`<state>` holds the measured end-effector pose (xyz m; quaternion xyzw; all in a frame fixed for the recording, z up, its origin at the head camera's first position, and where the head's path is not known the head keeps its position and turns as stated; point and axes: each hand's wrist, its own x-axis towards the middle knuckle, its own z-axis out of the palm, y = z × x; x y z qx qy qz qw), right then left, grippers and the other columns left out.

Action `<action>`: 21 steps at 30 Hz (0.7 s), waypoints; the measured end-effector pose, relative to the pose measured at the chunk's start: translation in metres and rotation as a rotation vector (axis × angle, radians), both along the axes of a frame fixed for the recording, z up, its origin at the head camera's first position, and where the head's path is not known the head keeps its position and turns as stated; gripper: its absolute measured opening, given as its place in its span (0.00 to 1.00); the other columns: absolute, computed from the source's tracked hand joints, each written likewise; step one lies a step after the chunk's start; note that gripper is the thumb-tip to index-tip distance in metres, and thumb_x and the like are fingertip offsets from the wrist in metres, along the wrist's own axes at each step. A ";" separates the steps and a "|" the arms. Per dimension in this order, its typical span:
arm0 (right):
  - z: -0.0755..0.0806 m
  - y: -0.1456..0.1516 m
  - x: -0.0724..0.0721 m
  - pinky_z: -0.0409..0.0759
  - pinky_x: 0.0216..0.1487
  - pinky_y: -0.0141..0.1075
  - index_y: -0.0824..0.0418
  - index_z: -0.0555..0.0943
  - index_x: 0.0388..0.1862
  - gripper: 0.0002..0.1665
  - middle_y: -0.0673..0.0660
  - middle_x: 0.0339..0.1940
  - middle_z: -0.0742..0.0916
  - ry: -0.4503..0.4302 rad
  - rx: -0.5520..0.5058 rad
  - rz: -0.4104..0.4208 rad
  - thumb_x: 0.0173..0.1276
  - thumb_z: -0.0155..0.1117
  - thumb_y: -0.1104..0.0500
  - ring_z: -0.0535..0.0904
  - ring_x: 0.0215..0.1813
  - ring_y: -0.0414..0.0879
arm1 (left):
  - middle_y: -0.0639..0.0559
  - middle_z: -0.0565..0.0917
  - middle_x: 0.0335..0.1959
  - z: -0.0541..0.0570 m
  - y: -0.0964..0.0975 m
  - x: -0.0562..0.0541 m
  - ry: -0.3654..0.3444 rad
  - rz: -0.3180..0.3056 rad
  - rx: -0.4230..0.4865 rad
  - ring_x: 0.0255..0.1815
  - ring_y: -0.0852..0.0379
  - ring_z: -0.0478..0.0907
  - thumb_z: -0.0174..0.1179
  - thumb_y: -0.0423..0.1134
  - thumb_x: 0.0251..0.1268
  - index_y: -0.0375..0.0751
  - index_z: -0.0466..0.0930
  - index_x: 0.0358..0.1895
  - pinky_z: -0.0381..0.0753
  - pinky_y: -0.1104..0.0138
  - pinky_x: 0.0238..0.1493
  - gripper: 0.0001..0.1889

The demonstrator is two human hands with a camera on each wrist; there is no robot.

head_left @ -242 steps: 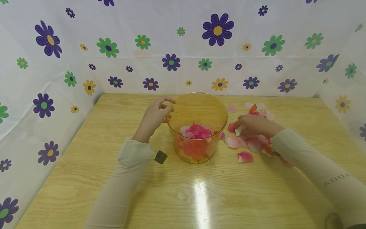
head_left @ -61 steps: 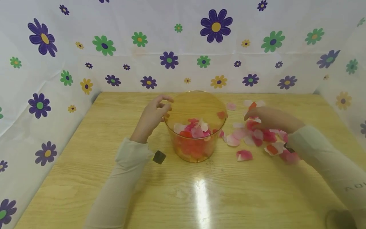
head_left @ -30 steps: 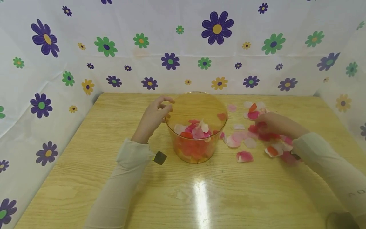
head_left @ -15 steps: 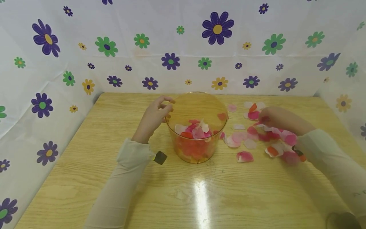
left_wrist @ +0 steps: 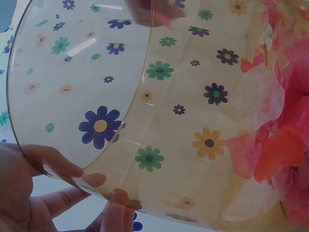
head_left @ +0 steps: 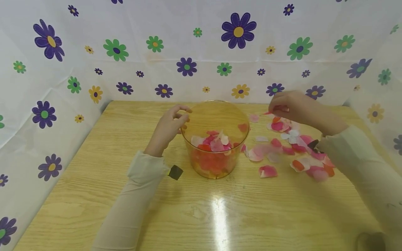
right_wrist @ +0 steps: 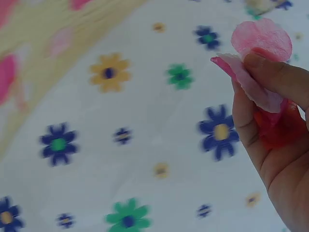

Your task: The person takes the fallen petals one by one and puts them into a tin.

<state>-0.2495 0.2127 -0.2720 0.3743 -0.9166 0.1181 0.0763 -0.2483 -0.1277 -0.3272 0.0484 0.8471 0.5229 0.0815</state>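
Observation:
In the head view, a clear amber plastic tub (head_left: 216, 164), partly filled with artificial flower petals (head_left: 216, 143), stands on the table. My left hand (head_left: 166, 127) holds its left rim with bent fingers. In the left wrist view, several fingertips (left_wrist: 116, 212) meet the transparent wall. My right hand (head_left: 295, 109) is raised beyond the loose petals, right of the tub. In the right wrist view, thumb and fingers pinch pink petals (right_wrist: 260, 41), with a red one (right_wrist: 280, 128) against the palm.
Loose pink, white and red petals (head_left: 298, 148) lie scattered on the wooden table (head_left: 94, 195) right of the tub. A white cloth printed with flowers (head_left: 141, 21) hangs at the back and sides. A petal clings to the tub's right inner wall.
Over the last half second my right hand has lifted up from the petal pile with petals pinched in it. Compared with the oldest frame, the tub's petals are rearranged. My left hand stays at the rim.

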 end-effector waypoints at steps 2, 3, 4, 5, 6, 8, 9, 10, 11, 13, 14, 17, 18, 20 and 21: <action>0.004 -0.009 0.000 0.80 0.34 0.30 0.61 0.83 0.29 0.08 0.53 0.30 0.86 0.032 -0.019 0.055 0.53 0.69 0.71 0.79 0.30 0.41 | 0.39 0.77 0.52 0.000 0.000 0.000 0.003 0.000 0.004 0.46 0.42 0.75 0.45 0.42 0.71 0.47 0.70 0.57 0.77 0.63 0.43 0.15; 0.008 -0.017 0.001 0.80 0.34 0.30 0.61 0.83 0.30 0.07 0.53 0.30 0.85 0.053 -0.028 0.094 0.53 0.69 0.71 0.78 0.30 0.41 | 0.39 0.77 0.52 0.001 0.000 0.001 0.003 0.000 0.008 0.46 0.42 0.75 0.45 0.42 0.71 0.47 0.70 0.57 0.77 0.63 0.42 0.15; 0.012 -0.026 0.001 0.80 0.34 0.30 0.61 0.83 0.30 0.07 0.53 0.30 0.85 0.061 -0.039 0.130 0.54 0.68 0.71 0.78 0.30 0.41 | 0.38 0.77 0.52 0.001 0.000 0.001 0.003 0.000 0.011 0.46 0.42 0.75 0.45 0.42 0.71 0.47 0.70 0.57 0.77 0.63 0.42 0.15; 0.014 -0.034 0.001 0.80 0.34 0.32 0.62 0.83 0.30 0.07 0.53 0.30 0.85 0.073 -0.051 0.170 0.54 0.68 0.71 0.78 0.30 0.42 | 0.38 0.77 0.52 0.001 0.000 0.001 0.004 0.001 0.014 0.46 0.42 0.75 0.45 0.41 0.71 0.47 0.70 0.57 0.77 0.63 0.42 0.15; 0.015 -0.042 0.001 0.81 0.35 0.34 0.63 0.83 0.30 0.06 0.54 0.30 0.85 0.081 -0.061 0.210 0.54 0.67 0.72 0.78 0.30 0.43 | 0.38 0.77 0.52 0.001 0.000 0.001 0.003 0.002 0.018 0.45 0.42 0.75 0.45 0.41 0.71 0.47 0.70 0.57 0.77 0.63 0.42 0.15; 0.014 -0.057 0.001 0.82 0.36 0.36 0.64 0.82 0.30 0.05 0.55 0.30 0.84 0.070 -0.066 0.262 0.56 0.66 0.71 0.78 0.31 0.44 | 0.38 0.77 0.52 0.002 0.000 0.002 0.001 0.004 0.026 0.43 0.44 0.75 0.45 0.41 0.71 0.46 0.70 0.57 0.77 0.63 0.42 0.15; 0.013 -0.064 0.001 0.82 0.37 0.36 0.64 0.82 0.31 0.05 0.55 0.30 0.84 0.055 -0.059 0.270 0.56 0.66 0.71 0.78 0.32 0.44 | 0.38 0.77 0.52 0.002 0.000 0.002 -0.001 0.005 0.027 0.43 0.45 0.74 0.45 0.41 0.71 0.47 0.70 0.57 0.77 0.63 0.42 0.15; 0.012 -0.070 0.001 0.82 0.37 0.36 0.64 0.82 0.32 0.05 0.55 0.30 0.84 0.038 -0.051 0.275 0.57 0.66 0.70 0.78 0.32 0.44 | 0.38 0.77 0.52 0.002 0.001 0.002 0.000 0.004 0.027 0.42 0.46 0.74 0.45 0.41 0.71 0.46 0.70 0.57 0.77 0.64 0.41 0.15; 0.010 -0.075 0.002 0.82 0.38 0.36 0.64 0.83 0.33 0.05 0.55 0.31 0.84 0.023 -0.041 0.276 0.57 0.66 0.69 0.78 0.33 0.44 | 0.39 0.77 0.51 0.002 0.001 0.002 0.000 0.004 0.026 0.41 0.47 0.74 0.45 0.41 0.71 0.46 0.70 0.57 0.77 0.64 0.41 0.15; 0.006 -0.083 0.002 0.81 0.41 0.37 0.62 0.82 0.36 0.06 0.55 0.33 0.84 -0.021 -0.014 0.264 0.59 0.66 0.67 0.79 0.35 0.45 | 0.39 0.77 0.51 0.002 0.001 0.002 0.004 -0.001 0.025 0.41 0.48 0.74 0.45 0.41 0.71 0.46 0.70 0.57 0.77 0.64 0.41 0.15; 0.005 -0.087 0.003 0.81 0.42 0.37 0.62 0.82 0.38 0.07 0.55 0.34 0.84 -0.046 -0.002 0.259 0.59 0.66 0.66 0.79 0.36 0.45 | 0.39 0.77 0.51 0.002 0.001 0.002 0.007 -0.002 0.020 0.41 0.49 0.74 0.45 0.41 0.70 0.46 0.70 0.57 0.77 0.64 0.41 0.15; 0.003 -0.093 0.005 0.81 0.45 0.38 0.61 0.82 0.43 0.11 0.55 0.39 0.85 -0.119 0.030 0.231 0.60 0.66 0.64 0.79 0.40 0.45 | 0.40 0.77 0.50 0.001 0.001 0.003 0.014 -0.006 0.014 0.40 0.49 0.74 0.45 0.41 0.70 0.46 0.70 0.57 0.77 0.64 0.40 0.15; 0.002 -0.095 0.005 0.81 0.47 0.39 0.60 0.81 0.44 0.12 0.55 0.41 0.85 -0.137 0.037 0.227 0.60 0.66 0.63 0.80 0.42 0.46 | 0.40 0.77 0.50 0.001 0.000 0.003 0.016 -0.007 0.013 0.40 0.49 0.74 0.45 0.41 0.70 0.46 0.70 0.57 0.77 0.64 0.40 0.15; 0.002 -0.097 0.006 0.80 0.49 0.40 0.60 0.81 0.45 0.14 0.55 0.44 0.85 -0.160 0.051 0.218 0.59 0.67 0.62 0.80 0.45 0.48 | 0.41 0.77 0.50 0.002 -0.001 0.003 0.015 -0.006 0.013 0.40 0.49 0.74 0.45 0.41 0.70 0.47 0.70 0.57 0.76 0.64 0.40 0.15; 0.003 -0.098 0.007 0.80 0.51 0.41 0.60 0.81 0.46 0.15 0.55 0.45 0.85 -0.165 0.062 0.209 0.59 0.67 0.61 0.80 0.47 0.49 | 0.40 0.77 0.50 0.002 -0.001 0.003 0.016 -0.006 0.015 0.41 0.49 0.74 0.45 0.41 0.70 0.47 0.70 0.57 0.76 0.64 0.40 0.15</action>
